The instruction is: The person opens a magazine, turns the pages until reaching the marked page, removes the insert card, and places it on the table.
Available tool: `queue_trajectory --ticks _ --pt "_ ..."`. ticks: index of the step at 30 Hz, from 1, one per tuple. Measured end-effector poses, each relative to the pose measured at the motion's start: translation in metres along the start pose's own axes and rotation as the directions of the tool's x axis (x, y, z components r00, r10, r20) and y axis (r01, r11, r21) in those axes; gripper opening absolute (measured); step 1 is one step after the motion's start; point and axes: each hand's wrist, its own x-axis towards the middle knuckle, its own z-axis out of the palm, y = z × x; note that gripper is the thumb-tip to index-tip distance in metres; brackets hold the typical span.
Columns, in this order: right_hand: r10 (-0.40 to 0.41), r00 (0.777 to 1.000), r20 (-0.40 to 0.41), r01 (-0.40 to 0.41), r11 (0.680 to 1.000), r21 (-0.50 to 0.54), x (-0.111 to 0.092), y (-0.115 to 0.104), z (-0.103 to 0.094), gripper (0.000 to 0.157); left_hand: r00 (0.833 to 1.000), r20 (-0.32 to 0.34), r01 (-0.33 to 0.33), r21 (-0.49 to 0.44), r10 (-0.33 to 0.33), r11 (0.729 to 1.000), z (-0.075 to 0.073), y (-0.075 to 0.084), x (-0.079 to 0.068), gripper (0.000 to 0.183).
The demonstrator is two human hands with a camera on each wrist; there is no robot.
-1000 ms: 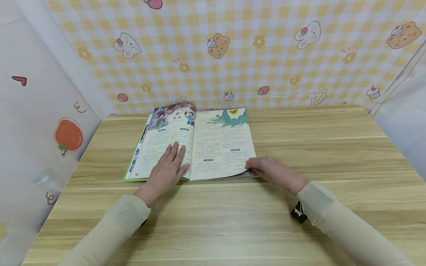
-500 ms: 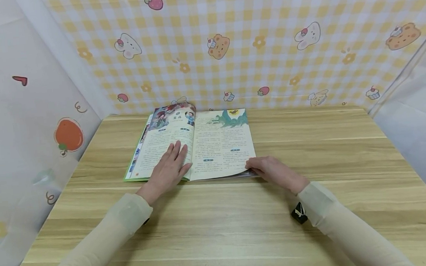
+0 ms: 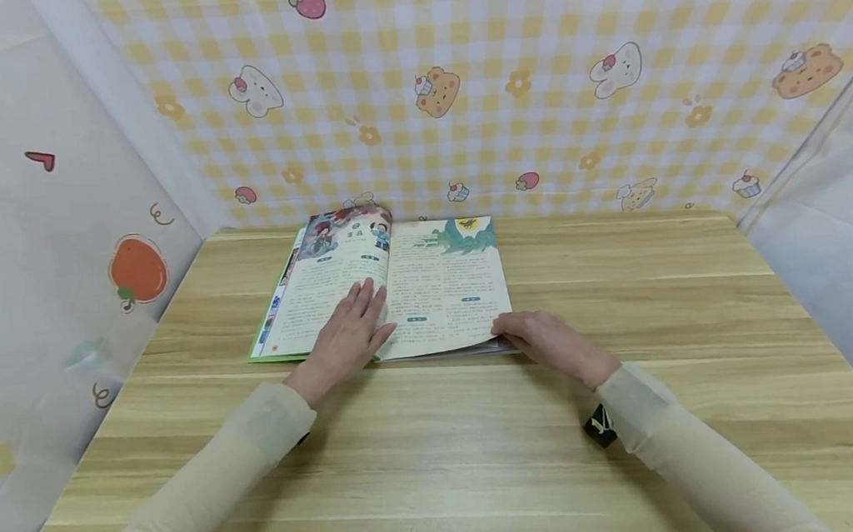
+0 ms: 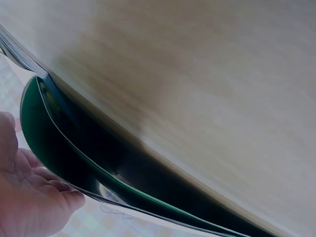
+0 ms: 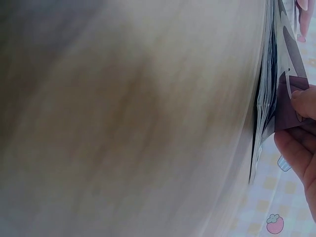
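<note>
An open magazine (image 3: 443, 285) with printed text and coloured pictures lies at the back of the table. My left hand (image 3: 347, 335) rests on its left page beside the fold, fingers extended. In the left wrist view the left hand (image 4: 34, 192) is over the magazine's green-edged pages (image 4: 37, 128), which bow up from the table. My right hand (image 3: 549, 341) pinches the lower right corner of the right-hand page, lifting it slightly off the pages below. The right wrist view has the right hand's thumb (image 5: 303, 102) under that page corner (image 5: 289, 111).
The magazine lies on a wood-grain table (image 3: 441, 457). A yellow checked cloth (image 3: 506, 126) with cartoon prints hangs behind the table's back edge. White printed sheeting (image 3: 34, 247) stands along the left side. A small black device (image 3: 599, 426) is at the right wrist.
My left hand has slid a little to the right, toward the fold. The right hand stays at the page corner, and the page's lower edge is lifted slightly more.
</note>
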Motion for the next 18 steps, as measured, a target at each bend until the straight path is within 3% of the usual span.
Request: queue_trajectory --ticks 7,18 --pt "-0.004 0.999 -0.035 0.004 1.0 -0.003 -0.002 0.0 -0.001 0.016 0.998 0.049 -0.041 -0.01 0.042 0.999 0.002 0.02 0.012 0.065" --pt "-0.029 0.995 -0.095 0.023 0.998 -0.058 -0.003 -0.002 -0.001 0.02 0.979 0.102 -0.171 -0.063 0.177 0.983 0.015 0.069 0.031 0.068"
